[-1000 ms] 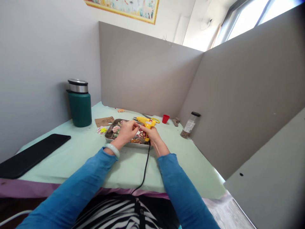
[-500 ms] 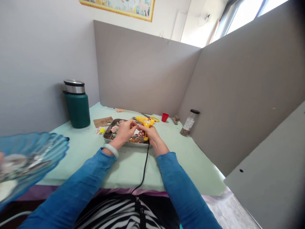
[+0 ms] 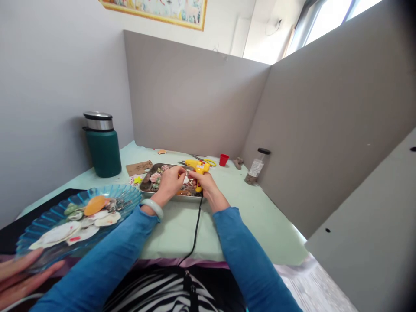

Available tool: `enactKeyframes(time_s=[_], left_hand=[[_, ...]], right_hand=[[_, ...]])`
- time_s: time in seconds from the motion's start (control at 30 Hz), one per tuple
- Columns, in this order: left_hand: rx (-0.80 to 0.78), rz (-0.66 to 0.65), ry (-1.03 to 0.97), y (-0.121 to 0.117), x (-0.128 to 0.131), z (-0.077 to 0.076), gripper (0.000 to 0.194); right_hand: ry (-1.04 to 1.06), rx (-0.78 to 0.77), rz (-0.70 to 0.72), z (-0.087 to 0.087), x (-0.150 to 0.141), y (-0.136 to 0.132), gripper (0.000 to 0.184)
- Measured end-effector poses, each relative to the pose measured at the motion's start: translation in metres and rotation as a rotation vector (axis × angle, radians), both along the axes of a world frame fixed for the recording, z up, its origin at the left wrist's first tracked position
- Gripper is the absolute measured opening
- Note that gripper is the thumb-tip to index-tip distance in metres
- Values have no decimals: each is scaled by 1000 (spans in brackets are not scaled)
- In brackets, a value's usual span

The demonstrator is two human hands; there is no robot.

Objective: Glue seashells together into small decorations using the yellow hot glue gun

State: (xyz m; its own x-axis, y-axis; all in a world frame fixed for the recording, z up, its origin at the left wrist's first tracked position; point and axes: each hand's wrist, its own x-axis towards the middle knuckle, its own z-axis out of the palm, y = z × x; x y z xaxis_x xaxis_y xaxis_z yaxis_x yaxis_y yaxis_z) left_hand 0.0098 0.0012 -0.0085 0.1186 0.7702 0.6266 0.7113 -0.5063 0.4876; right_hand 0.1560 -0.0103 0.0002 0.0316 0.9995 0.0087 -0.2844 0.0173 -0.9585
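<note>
Above a metal tray (image 3: 186, 198) filled with shells and small stones, both hands meet at the fingertips. My left hand (image 3: 171, 181), with a pale bangle (image 3: 154, 209) at the wrist, is closed in a pinch on something too small to make out. My right hand (image 3: 208, 185) is wrapped round the handle of a yellow hot glue gun (image 3: 202, 168). Its thumb and forefinger reach toward the left fingertips. The gun's nozzle points left over the tray, and its black cord (image 3: 196, 229) runs down over the table's front edge.
At the left, another person's hand (image 3: 27, 277) touches a blue scalloped dish (image 3: 32, 229) of shells. A green bottle (image 3: 104, 151), brown card (image 3: 138, 168), scissors (image 3: 211, 163), red cup (image 3: 223, 160) and clear jar (image 3: 256, 168) stand or lie around. Grey partitions (image 3: 195, 95) enclose the table.
The other person's blue dish has moved right and now rests at the table's left side, beside my left forearm. My hands have stayed nearly in place over the tray.
</note>
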Motion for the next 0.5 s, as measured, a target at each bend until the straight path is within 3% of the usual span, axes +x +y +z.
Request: enactKeyframes(time_s=[0.5], left_hand=[[34, 44, 73, 2, 10, 3, 18]], right_hand=[[-37, -73, -72, -4, 3, 5, 15]])
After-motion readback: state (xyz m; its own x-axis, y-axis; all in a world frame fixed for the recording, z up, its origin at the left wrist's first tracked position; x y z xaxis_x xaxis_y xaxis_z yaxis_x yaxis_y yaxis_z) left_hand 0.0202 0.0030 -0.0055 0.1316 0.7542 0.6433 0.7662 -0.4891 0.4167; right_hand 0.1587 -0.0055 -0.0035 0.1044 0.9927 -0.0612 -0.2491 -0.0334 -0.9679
